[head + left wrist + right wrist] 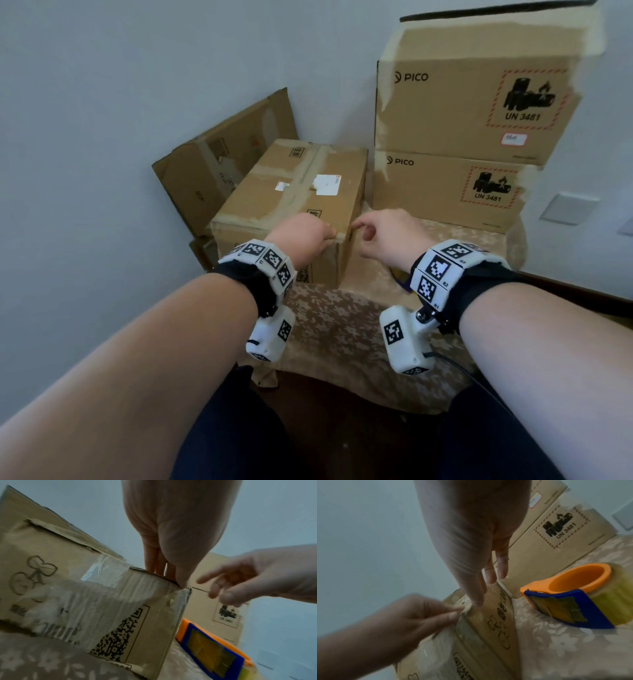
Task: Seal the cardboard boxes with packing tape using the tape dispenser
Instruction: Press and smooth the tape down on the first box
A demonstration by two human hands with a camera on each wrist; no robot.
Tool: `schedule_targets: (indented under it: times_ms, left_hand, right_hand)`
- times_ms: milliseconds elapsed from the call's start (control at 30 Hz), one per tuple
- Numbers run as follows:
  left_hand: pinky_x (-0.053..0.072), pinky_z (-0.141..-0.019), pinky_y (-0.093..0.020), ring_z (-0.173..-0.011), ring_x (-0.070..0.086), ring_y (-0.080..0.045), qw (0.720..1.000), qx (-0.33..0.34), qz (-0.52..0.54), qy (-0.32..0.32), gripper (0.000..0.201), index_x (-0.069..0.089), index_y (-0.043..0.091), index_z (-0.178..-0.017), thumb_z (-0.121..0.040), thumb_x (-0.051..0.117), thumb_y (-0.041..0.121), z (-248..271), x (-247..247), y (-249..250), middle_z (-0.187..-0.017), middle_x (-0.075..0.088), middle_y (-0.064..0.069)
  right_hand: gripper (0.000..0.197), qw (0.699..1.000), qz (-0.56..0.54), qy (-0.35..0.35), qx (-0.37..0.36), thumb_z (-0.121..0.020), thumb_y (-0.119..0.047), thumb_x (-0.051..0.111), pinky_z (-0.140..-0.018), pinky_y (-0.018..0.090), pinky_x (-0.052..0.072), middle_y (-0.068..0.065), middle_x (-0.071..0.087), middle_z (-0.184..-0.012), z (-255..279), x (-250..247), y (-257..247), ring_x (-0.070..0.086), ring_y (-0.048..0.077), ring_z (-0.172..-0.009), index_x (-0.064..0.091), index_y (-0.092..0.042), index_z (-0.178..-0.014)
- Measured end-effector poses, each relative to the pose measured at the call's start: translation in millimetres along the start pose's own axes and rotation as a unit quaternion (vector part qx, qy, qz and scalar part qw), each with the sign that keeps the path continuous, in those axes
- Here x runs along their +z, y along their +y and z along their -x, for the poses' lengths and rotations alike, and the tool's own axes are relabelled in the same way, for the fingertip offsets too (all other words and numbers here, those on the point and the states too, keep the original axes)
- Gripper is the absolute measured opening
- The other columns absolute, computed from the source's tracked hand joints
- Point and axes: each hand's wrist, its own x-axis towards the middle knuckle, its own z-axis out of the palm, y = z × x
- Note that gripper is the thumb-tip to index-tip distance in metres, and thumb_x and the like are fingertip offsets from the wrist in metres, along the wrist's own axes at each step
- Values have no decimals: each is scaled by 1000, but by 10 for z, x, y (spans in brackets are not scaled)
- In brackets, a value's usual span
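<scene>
A brown cardboard box (301, 192) with clear tape over its seams stands on the cloth-covered table. My left hand (330, 236) pinches the taped near right top corner of the box (85, 601), fingers on top and thumb on the front face. My right hand (363, 233) hovers just right of that corner with loosely spread fingers; its thumb tip touches the box's side (488, 628). The orange and blue tape dispenser (565, 595) with yellowish tape lies on the table right of the box, held by neither hand. In the head view my right wrist mostly hides it.
Two PICO boxes are stacked at the back right, upper (462, 113) on lower (445, 192). Flattened cardboard (222, 164) leans on the wall behind the box. The floral tablecloth (335, 325) reaches to the near table edge.
</scene>
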Motion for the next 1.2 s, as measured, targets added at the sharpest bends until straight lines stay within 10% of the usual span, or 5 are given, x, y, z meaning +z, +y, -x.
schedule_targets:
  times_ms: [433, 667, 833, 1200]
  left_hand:
    - [40, -54, -21, -65, 53, -14, 994, 63, 86, 16, 22, 71, 18, -100, -89, 56, 31, -40, -13, 92, -75, 64, 1]
    - [43, -92, -24, -109, 59, -18, 982, 18, 180, 47, 33, 66, 16, -121, -92, 60, 31, -112, -51, -206, -119, 66, 0]
    - [20, -115, -33, -143, 25, -19, 990, 18, 133, -42, 68, 30, 24, -149, -90, 47, 55, -248, 69, -207, -157, 23, 2]
    - [7, -118, -41, -147, -1, -26, 990, 40, 87, -105, 74, 0, 25, -153, -95, 36, 53, -317, 136, -147, -160, -7, -2]
  right_hand:
    - [42, 994, 101, -20, -29, -85, -32, 68, -77, 32, 45, 5, 67, -102, -82, 142, 11, 60, 27, -101, 60, -31, -126]
    - [56, 994, 103, -6, -30, -83, -43, 70, -87, 32, 45, 4, 66, -117, -83, 171, 53, 57, 25, -111, 53, -31, -135]
    - [57, 997, 64, -11, -34, -85, -46, 67, -89, 31, 43, 4, 65, -121, -87, 217, 110, 57, 23, -113, 51, -29, -137]
    - [66, 998, 17, -48, -43, -79, -59, 66, -81, 28, 42, 3, 68, -114, -133, 183, 176, 59, 19, -105, 55, -26, -135]
